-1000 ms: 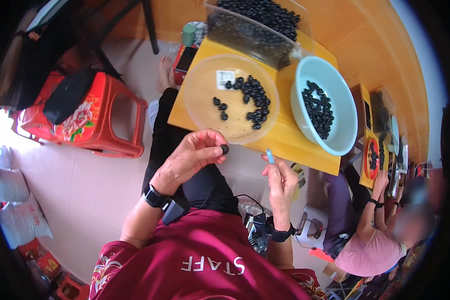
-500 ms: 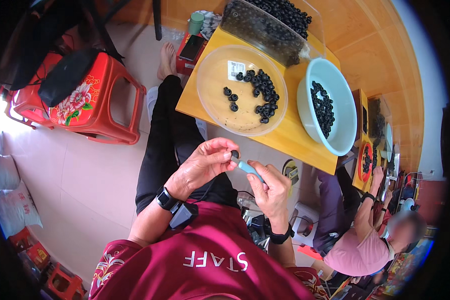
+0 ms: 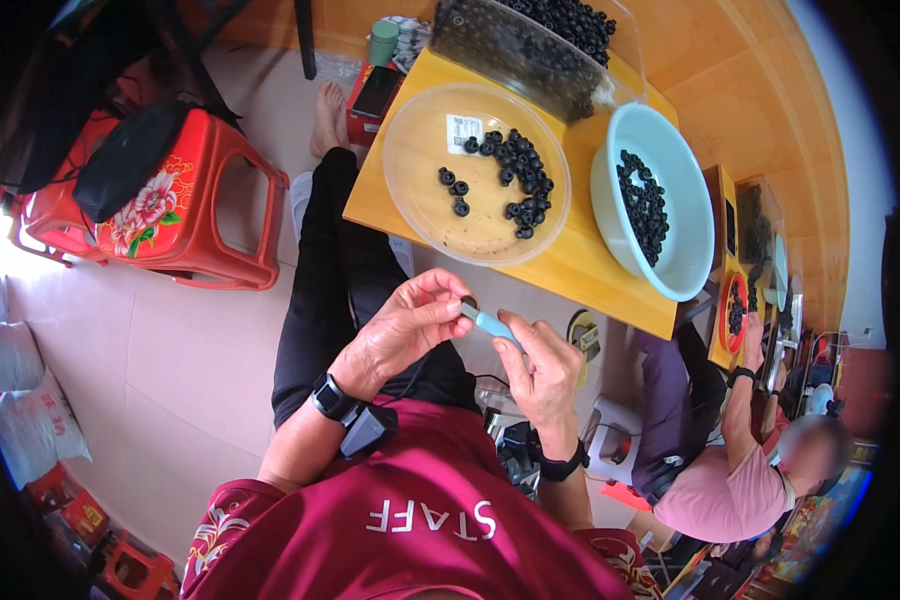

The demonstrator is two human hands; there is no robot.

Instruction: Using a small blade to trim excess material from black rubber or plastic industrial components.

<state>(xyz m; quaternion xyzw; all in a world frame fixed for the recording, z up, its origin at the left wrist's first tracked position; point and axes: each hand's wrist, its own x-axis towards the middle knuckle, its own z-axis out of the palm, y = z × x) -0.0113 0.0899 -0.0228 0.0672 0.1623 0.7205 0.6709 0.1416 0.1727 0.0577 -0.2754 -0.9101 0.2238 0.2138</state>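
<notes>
Over my lap, my left hand point(image 3: 415, 318) pinches a small round black rubber part point(image 3: 469, 301) between thumb and fingertips. My right hand point(image 3: 545, 375) is closed on the light blue handle of a small knife point(image 3: 493, 326). Its short blade meets the black part at my left fingertips, where the contact is partly hidden. Just ahead, a clear round plastic tray point(image 3: 420, 225) on the yellow table point(image 3: 580, 270) holds several loose black rubber parts point(image 3: 522, 165). To its right, a pale blue basin point(image 3: 682, 200) holds a heap of the same parts.
A clear bin point(image 3: 500, 55) full of black parts stands at the table's back. Left is a red plastic stool point(image 3: 170, 200) with a black bag on it. A phone point(image 3: 377, 92) lies on a red box. On the right, a co-worker point(image 3: 720, 480) sits by a red tray point(image 3: 732, 315).
The knife and black part stay together at my left fingertips. My right fingers have shifted slightly on the handle. The table has slid a little left and up in the picture.
</notes>
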